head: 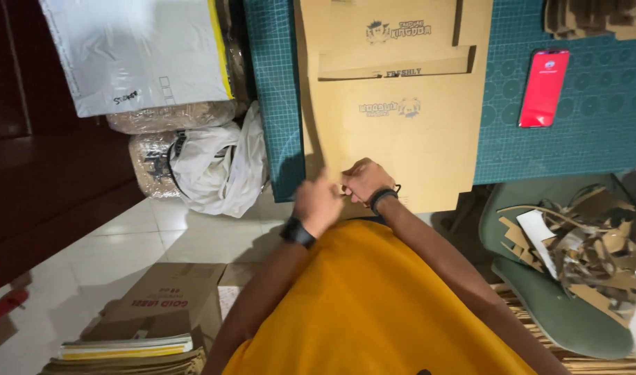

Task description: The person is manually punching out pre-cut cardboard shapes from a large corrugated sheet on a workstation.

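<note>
A green cutting mat (574, 132) covered my table, and a big flat cardboard sheet (401, 118) lay across it, its near edge hanging over towards me. A red phone (544, 88) sat on the mat, well to the right of the sheet. Down on the pale tiled floor (144, 236) were a white plastic bag (217, 167), a grey mailer (137, 52) on top of wrapped bundles, a brown box (165, 302) and a stack of flat papers (127, 347). To my right, a green chair (561, 305) was piled with cardboard scraps (595, 243).

Both my arms reached forward over my yellow shirt (373, 305), wrists close together at the sheet's near edge. My left hand (318, 203) was curled, knuckles up, a dark band on the wrist. My right hand (365, 180) was just beside it, fingers bent down onto the edge of the cardboard, pinching it. Whether my left hand had hold of anything, I couldn't tell.
</note>
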